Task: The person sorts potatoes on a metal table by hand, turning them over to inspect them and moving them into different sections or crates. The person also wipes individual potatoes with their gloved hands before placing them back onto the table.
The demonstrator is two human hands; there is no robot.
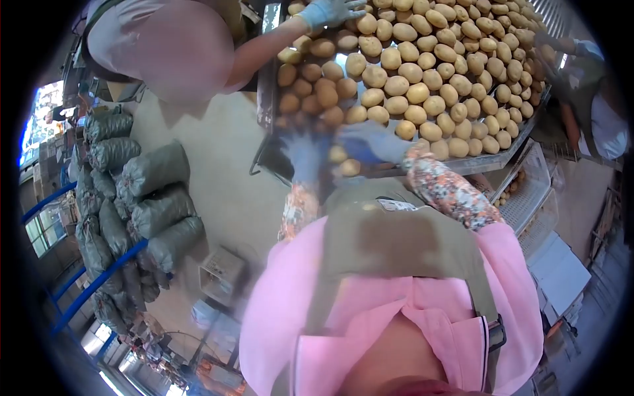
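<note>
Many potatoes [417, 93] cover a metal-edged sorting table [462, 163] in front of me, those at its left end looking browner. My left hand [302, 157], in a pale blue glove, is at the table's near left corner, smeared by motion. My right hand [380, 140], also gloved in blue, reaches leftward over the near edge, low beside the potatoes. Its fingers are blurred, with a darker blue patch under them. Two loose potatoes [349, 167] lie close to the near edge between my hands. Floral sleeves [452, 191] cover my forearms.
Across the table's left end, a co-worker's gloved hand [330, 12] rests over potatoes; another person [581, 92] stands at the right. Full green sacks [155, 175] are piled at the left by a blue rail [99, 280]. A crate [222, 274] is on the floor; a white basket [528, 188] sits at right.
</note>
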